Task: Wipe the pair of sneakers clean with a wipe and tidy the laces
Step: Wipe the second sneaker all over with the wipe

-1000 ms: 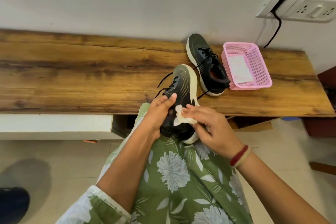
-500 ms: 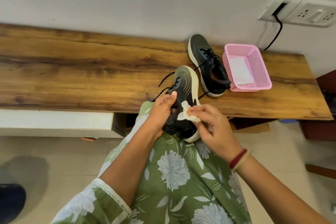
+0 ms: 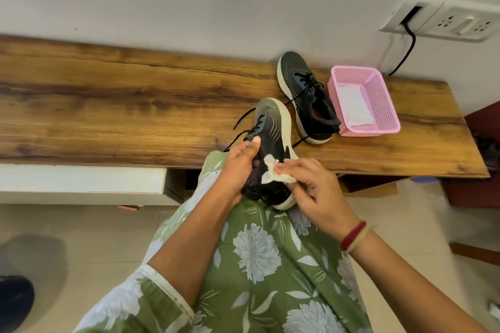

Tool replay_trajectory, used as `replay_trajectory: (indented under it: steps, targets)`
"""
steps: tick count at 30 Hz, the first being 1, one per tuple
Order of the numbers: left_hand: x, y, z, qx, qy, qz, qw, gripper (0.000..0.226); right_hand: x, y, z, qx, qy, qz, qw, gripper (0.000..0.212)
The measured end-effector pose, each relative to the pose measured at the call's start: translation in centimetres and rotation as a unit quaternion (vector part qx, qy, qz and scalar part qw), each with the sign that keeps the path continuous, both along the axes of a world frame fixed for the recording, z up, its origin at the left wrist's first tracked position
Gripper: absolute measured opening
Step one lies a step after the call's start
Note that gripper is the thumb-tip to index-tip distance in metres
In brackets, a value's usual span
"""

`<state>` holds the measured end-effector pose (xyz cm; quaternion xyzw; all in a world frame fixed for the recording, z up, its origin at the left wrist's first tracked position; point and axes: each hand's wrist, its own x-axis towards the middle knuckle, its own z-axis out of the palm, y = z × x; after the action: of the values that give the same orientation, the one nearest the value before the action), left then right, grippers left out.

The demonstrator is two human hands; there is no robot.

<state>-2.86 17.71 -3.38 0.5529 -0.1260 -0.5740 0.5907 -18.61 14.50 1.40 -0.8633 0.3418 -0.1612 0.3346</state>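
Along a white wall, a long wooden worktop (image 3: 108, 105) carries one dark sneaker (image 3: 303, 89) with a pale sole and loose laces, just beside a pink basket (image 3: 389, 116) holding a flat white sheet (image 3: 353, 107). The other sneaker (image 3: 273, 127), dark with a cream sole, tilts toe-up over the person's lap at the worktop's front edge. The left grip (image 3: 238, 165) clasps its laced upper. The right grip (image 3: 316, 192) pinches a crumpled white wipe (image 3: 273, 176) against its side.

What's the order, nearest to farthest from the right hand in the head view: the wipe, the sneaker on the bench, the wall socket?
1. Wipe, pinched in the right hand itself.
2. Sneaker on the bench, straight ahead, farther back.
3. Wall socket, high on the wall, upper right.
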Motion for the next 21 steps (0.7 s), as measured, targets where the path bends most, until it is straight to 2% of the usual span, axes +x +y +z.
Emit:
replay_trajectory:
  steps: [2, 3, 4, 6, 7, 10, 13, 17, 20, 21]
  targets:
    - [0.1, -0.2, -0.1, 0.002, -0.002, -0.013, 1.0, 0.034, 0.1, -0.9, 1.2, 0.15, -0.044, -0.035, 0.987, 0.019]
    - [0.1, -0.3, 0.0, 0.001, -0.004, -0.022, 1.0, 0.033, 0.6, -1.8, 1.6, 0.222, -0.089, -0.084, 0.967, 0.019]
    - [0.2, -0.3, -0.1, 0.001, -0.009, -0.031, 0.999, 0.032, 1.2, -2.9, 1.6, 0.252, -0.128, -0.149, 0.947, 0.017]
    - [0.3, -0.3, 0.0, 0.002, -0.009, -0.034, 0.999, 0.03, 2.8, -4.8, 1.3, 0.189, -0.131, -0.226, 0.947, 0.011]
    - [0.3, -0.3, 0.0, 0.006, -0.008, -0.028, 1.0, 0.03, 3.7, -5.2, 1.0, 0.144, -0.098, -0.216, 0.961, 0.013]
    - [0.2, -0.4, 0.2, 0.007, 0.033, 0.007, 0.999, 0.028, 4.9, -3.8, -0.2, 0.027, 0.027, -0.056, 0.998, 0.023]
    - [0.2, -0.3, 0.2, 0.009, 0.063, 0.022, 0.998, 0.027, 3.7, -2.1, -0.6, -0.046, 0.046, 0.028, 0.998, 0.027]
    - [0.0, -0.3, 0.6, 0.011, 0.05, 0.013, 0.999, 0.036, 2.1, -1.0, -0.5, -0.029, 0.057, 0.092, 0.994, 0.024]
    - [-0.1, -0.4, 0.8, 0.013, 0.055, 0.014, 0.998, 0.035, 3.0, -2.5, 0.4, 0.125, -0.072, -0.056, 0.988, 0.019]
    - [0.0, -0.4, 0.8, 0.006, 0.056, 0.014, 0.998, 0.035, 3.5, -3.0, 0.7, 0.124, -0.101, -0.098, 0.982, 0.018]
